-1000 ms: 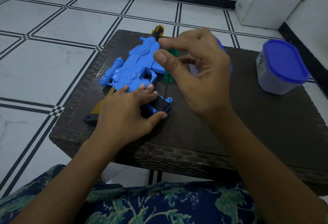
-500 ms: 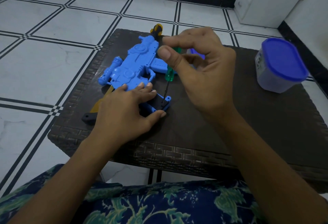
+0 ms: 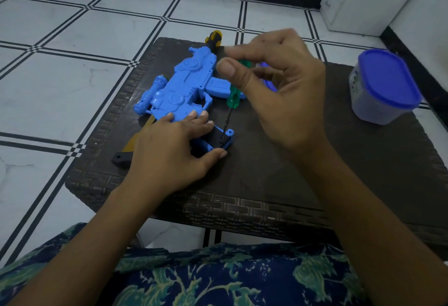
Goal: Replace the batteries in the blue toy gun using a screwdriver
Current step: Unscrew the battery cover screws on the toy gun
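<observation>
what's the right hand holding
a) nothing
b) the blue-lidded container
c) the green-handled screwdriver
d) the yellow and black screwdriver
c: the right hand pinches the green-handled screwdriver between thumb and fingers, shaft pointing down at the handle of the blue toy gun, which the left hand holds.
</observation>
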`<state>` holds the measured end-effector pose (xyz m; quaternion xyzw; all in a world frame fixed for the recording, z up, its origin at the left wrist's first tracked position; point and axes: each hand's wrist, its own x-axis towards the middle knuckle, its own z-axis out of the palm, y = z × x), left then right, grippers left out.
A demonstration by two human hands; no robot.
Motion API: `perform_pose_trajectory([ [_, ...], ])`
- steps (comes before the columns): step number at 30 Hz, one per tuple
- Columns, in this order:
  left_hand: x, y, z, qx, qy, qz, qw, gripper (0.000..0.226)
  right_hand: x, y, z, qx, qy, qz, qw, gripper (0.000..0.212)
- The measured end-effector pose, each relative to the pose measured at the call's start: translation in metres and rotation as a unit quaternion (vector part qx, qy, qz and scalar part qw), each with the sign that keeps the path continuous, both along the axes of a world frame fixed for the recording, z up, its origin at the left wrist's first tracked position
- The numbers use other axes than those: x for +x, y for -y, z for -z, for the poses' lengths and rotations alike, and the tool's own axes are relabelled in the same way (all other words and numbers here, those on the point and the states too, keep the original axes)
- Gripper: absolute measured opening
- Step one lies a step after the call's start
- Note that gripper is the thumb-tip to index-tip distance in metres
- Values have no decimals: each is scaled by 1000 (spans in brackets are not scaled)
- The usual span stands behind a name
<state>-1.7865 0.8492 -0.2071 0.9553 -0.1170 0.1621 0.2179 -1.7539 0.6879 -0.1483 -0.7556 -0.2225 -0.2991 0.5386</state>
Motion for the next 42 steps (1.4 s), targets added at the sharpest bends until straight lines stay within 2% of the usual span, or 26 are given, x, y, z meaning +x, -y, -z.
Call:
perform_pose_trajectory([
  [3, 0, 0, 0, -10, 4, 0, 1000, 58, 1, 0, 1, -8, 21, -1, 1000, 16],
  [11, -2, 2, 0, -24, 31, 3, 999, 52, -2, -2, 4, -21, -1, -46, 999, 21],
  [22, 0, 0, 2, -15, 4, 8, 1000, 56, -2, 0, 0, -74, 42, -11, 996, 15],
  [26, -1, 0, 2, -25, 23, 9, 999, 54, -5, -3, 2, -63, 34, -22, 997, 16],
  [30, -1, 1, 1, -24, 24, 8, 999, 53, -2, -4, 3, -58, 44, 11, 997, 21],
  [33, -1, 1, 2, -24, 12, 8, 1000, 55, -3, -3, 2, -29, 20, -10, 999, 19],
  [42, -2, 2, 1, -21, 28, 6, 999, 53, -6, -3, 5, -34, 20, -25, 999, 20],
])
